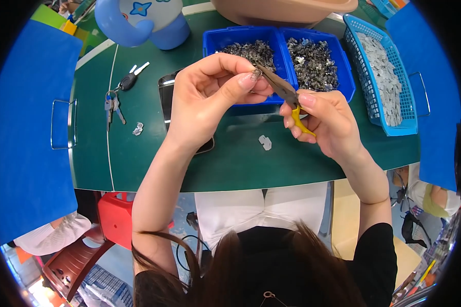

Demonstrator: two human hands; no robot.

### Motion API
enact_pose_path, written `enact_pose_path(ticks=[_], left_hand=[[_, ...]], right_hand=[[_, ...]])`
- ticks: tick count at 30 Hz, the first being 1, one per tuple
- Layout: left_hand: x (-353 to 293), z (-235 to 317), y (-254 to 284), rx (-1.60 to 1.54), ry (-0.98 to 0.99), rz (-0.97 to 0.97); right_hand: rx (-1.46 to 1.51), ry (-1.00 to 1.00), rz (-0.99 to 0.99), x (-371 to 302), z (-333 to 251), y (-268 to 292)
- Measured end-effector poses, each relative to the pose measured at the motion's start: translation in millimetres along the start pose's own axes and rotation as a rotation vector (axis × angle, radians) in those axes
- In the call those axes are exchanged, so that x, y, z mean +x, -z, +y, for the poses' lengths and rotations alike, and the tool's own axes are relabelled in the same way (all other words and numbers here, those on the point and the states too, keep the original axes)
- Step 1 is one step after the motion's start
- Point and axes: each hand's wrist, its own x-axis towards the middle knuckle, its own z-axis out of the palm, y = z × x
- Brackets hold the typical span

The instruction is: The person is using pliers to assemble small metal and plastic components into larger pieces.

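Dark hair (271, 256) fills the lower edge, closest to the lens, and both forearms rise from it over the green desk (138, 169). Left hand (210, 97) has thumb and forefinger pinched together on a tiny grey part (256, 74), held in the air just in front of the blue bins (279, 38). Right hand (325, 120) is closed round the yellow grips of small pliers (287, 94), whose dark tip meets the part at the left fingers; I cannot tell whether the jaws actually bite it.

Risk, as I judge it: the part is so small that a slight twist of the pliers could flick it out of the pinch and down among the loose pieces in the bins or off the desk edge. The tip also sits very close to the left fingertip, so a slip could nip it.

Left of the bins lie keys (112, 105) and a phone (166, 92), mostly covered by the left hand. The part's shape is too small to make out, and the tan basin behind the bins is cut off.
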Motion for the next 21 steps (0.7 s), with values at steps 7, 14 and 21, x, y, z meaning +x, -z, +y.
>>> enact_pose_path(ticks=[7,14,21], left_hand=[[-0.5,0.1,3.4,-0.048,0.042,-0.038],[0.0,-4.8,4.8,-0.053,0.016,-0.055],[-0.1,-3.5,3.8,-0.02,0.021,-0.043]], right_hand=[[-0.047,0.013,-0.049,1.1,4.5,-0.1],[-0.009,-0.01,-0.046,0.9,5.1,-1.3],[0.103,-0.107,-0.071,3.7,5.5,-0.7]])
